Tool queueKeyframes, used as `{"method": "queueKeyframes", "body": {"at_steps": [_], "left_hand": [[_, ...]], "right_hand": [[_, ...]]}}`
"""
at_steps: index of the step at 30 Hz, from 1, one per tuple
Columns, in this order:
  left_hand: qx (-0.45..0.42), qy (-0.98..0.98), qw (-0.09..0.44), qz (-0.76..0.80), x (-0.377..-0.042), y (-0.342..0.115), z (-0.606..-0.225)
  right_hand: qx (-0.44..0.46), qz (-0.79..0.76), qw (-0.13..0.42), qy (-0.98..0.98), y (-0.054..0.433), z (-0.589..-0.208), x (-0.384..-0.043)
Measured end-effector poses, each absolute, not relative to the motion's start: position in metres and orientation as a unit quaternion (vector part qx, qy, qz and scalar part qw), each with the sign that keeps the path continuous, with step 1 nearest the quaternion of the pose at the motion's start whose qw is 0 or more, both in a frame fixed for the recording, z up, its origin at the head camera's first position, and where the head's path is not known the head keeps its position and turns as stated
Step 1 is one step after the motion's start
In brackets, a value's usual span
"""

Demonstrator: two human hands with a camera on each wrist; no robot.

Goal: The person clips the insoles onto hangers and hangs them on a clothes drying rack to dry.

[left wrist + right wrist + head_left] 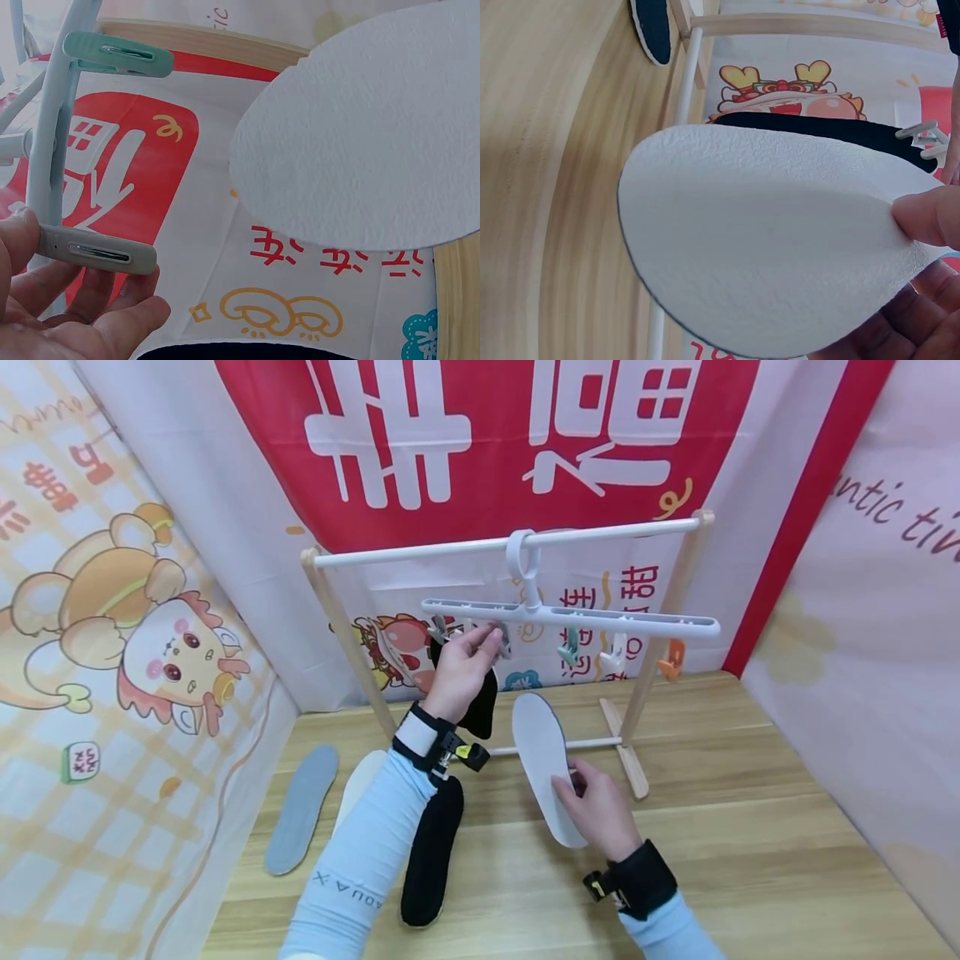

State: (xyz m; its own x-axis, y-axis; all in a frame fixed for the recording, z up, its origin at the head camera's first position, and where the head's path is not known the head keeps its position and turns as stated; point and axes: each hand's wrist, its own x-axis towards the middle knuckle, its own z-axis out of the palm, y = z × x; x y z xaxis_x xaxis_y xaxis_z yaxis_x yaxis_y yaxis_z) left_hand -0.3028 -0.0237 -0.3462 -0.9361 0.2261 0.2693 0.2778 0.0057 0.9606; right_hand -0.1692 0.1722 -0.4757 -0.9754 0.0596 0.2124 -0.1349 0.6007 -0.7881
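My right hand (602, 810) pinches a white insole (542, 760) by its edge, thumb on the near face; the insole is upright below the hanger. In the right wrist view its broad end points left. Up at the pale blue hanger (600, 620), my left hand (461, 670) holds a grey clip (101, 251) between thumb and fingers. A black insole (817, 129) hangs from a light clip (924, 139) beside it, partly behind my left hand in the head view. Green (570, 646), white (615, 653) and orange clips (672, 658) hang further right.
The hanger hooks over the white rod (420, 552) of a wooden-legged rack. On the wooden table (750, 860) lie a grey insole (302, 810), a white insole (363, 777) partly under my left arm, and a black insole (432, 856). Printed cloth stands behind and at both sides.
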Motion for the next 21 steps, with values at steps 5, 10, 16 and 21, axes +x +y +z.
{"method": "queueKeyframes", "body": {"at_steps": [5,10,16,21], "left_hand": [[-0.179,-0.7,0.012,-0.691,-0.296,-0.025,-0.343],[-0.197,-0.697,0.013,-0.69,-0.289,-0.022,-0.341],[-0.188,-0.671,0.001,-0.718,-0.286,-0.018,-0.342],[-0.185,-0.674,0.009,-0.715,-0.283,-0.018,-0.343]], "right_hand": [[0.031,0.448,0.12,-0.885,0.169,-0.472,-0.173],[0.053,0.452,0.143,-0.879,0.168,-0.468,-0.175],[0.053,0.454,0.133,-0.879,0.168,-0.465,-0.175],[0.039,0.46,0.115,-0.88,0.169,-0.464,-0.176]]}}
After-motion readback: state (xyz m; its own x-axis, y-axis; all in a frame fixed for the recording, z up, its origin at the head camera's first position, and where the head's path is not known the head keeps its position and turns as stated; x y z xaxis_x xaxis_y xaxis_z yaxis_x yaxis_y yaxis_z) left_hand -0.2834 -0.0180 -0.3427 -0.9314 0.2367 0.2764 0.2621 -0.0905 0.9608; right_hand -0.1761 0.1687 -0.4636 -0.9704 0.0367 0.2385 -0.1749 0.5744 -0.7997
